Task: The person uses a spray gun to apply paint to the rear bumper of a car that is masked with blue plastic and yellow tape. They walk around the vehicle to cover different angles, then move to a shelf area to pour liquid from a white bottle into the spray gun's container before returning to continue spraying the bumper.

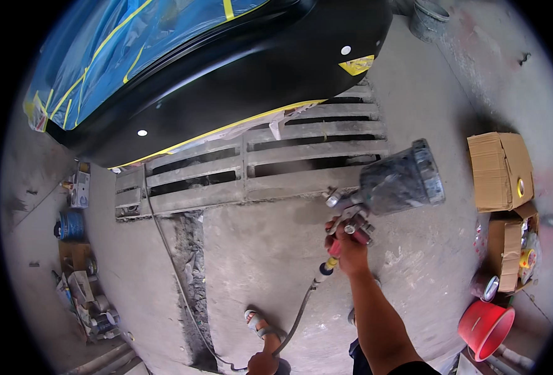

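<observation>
My right hand [346,244] grips a metal spray gun [355,220] with a dark, paint-stained cup [398,178] tilted out to the right; a hose [298,319] runs down from its handle. At the bottom edge my left hand [261,364] is closed on the hose. Ahead of me is a glossy black car body panel [239,81] with two white dots and yellow tape along its lower edge. Blue plastic sheeting [108,56] with yellow tape covers the area beyond it.
A slotted grate [245,162] lies in the concrete floor, a rough trench [195,275] running from it, crossed by hose. Cans and clutter [89,300] line the left. Cardboard boxes [495,162], a red bucket [485,325] and pipes are at the right; a grey bucket [427,22] stands behind.
</observation>
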### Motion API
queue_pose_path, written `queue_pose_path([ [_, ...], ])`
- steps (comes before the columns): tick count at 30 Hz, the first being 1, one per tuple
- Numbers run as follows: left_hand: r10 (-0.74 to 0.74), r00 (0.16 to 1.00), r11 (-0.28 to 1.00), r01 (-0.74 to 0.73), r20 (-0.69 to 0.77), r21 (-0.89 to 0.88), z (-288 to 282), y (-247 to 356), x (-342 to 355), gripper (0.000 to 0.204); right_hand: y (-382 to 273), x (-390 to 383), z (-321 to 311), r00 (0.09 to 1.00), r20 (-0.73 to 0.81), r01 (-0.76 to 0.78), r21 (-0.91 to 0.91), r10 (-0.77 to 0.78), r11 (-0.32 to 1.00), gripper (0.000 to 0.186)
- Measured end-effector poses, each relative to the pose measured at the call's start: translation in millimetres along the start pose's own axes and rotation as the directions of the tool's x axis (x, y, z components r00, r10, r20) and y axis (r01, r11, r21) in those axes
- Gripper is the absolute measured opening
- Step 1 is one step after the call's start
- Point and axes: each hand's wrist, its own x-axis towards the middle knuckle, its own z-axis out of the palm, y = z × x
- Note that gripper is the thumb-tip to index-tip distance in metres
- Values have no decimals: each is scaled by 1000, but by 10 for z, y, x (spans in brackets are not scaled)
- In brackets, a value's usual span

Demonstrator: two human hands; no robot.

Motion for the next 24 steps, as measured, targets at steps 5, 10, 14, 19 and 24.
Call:
queue_pose_path([
  [5,19,991,997,-29,-129,-73,-78,546,125,31,-534,357,-909,896,-440,79,18,-63,997,20],
  [10,110,974,994,-108,-196,17,-322,1094,44,33,-708,491,-1322,889,-456,76,39,-49,996,20],
  [14,46,992,991,-29,-121,133,-280,1368,-138,35,-652,140,-1087,989,-148,16,4,-15,1000,15],
  [19,70,997,994,-72,27,85,-576,1842,-518,35,-814,12,-1204,963,257,-47,-121,77,992,16],
  [24,75,996,981,-67,-39,180,-714,2067,-196,32,-1162,578,-1749,991,-77,125,222,-110,967,22],
])
